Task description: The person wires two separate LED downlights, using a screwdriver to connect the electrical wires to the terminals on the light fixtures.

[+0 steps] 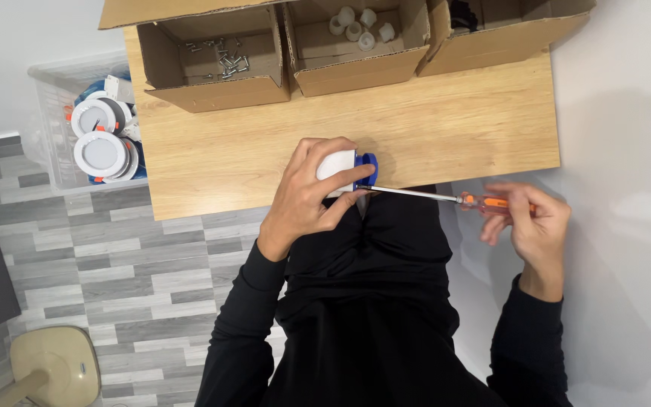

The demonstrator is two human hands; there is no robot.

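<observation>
- My black sleeves and lap (371,301) filled the near view, and my hands worked just past them at the near edge of the wooden table (453,120).
- My left hand (303,200) was wrapped tight around the white-and-blue fitting (344,167), pinning it at the table's edge.
- My right hand (536,226) was closed on the orange handle of the screwdriver (446,197), with its tip at the fitting's blue side.
- I judged it best to keep the shaft in line with the screw and press inward while turning, so the tip wouldn't slip.
- Cardboard boxes of screws (220,60) and white caps (359,26) sat at the far edge.
</observation>
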